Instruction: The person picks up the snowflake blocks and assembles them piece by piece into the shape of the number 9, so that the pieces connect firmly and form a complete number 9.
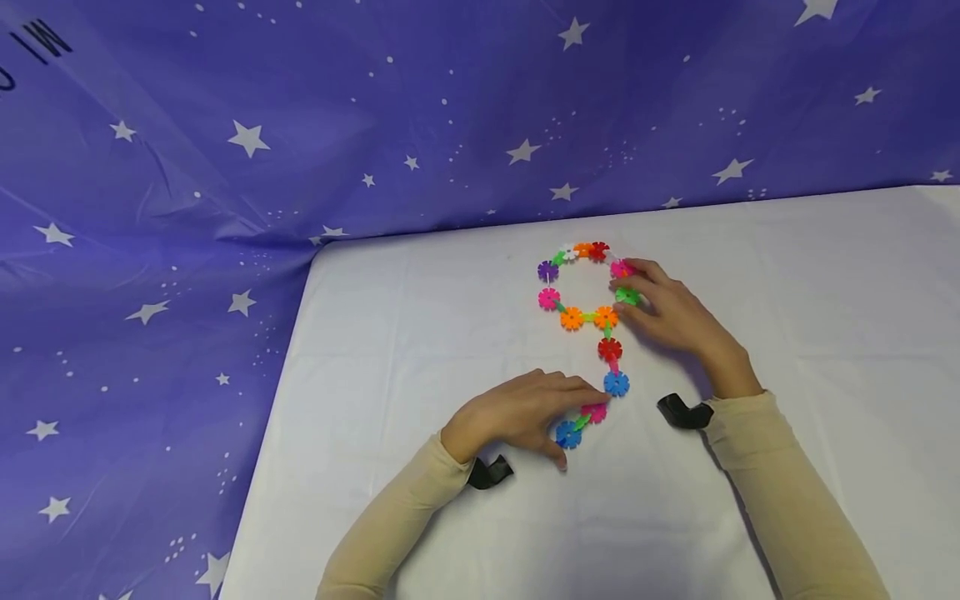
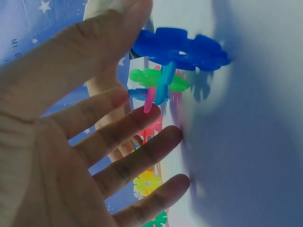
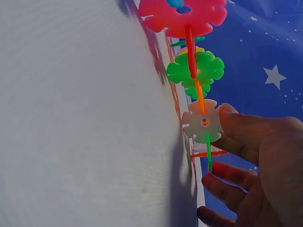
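On white table, both spread hands touch snowflake-disc chain: left hand, right hand.

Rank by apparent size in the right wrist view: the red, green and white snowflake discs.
1. red snowflake disc, partly cut off by the frame
2. green snowflake disc
3. white snowflake disc
Camera distance differs between them, so their real sizes may be alike.

Glossy plastic snowflake chain, matt white tablecloth, creased starry backdrop
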Available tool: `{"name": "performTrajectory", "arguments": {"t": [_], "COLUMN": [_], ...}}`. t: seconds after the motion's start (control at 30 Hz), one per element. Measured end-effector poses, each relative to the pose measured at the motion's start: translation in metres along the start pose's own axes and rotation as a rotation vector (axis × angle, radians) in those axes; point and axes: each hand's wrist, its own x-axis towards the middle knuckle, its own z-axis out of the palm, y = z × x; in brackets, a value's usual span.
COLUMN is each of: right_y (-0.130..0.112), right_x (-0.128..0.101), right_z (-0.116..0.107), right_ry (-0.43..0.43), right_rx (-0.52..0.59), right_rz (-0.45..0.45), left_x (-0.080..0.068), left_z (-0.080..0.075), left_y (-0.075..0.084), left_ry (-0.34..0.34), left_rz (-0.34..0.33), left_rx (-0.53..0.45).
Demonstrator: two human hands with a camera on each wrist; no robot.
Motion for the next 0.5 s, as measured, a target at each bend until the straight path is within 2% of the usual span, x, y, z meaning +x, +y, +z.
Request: {"name": "performTrajectory", "arguments": {"t": [0.5], "right_y": [0.0040], "right_x": [0.0024], "right_z": [0.0027], "right_ry": [0.012], "right_rx": [-0.003], "right_rz": [-0.020], "left_x": [0.0034], "left_z": [0.0020], "left_y": [0.0038], "left_ry": [-0.003], "left_rz": [-0.010], "left_rx": [0.011]}}
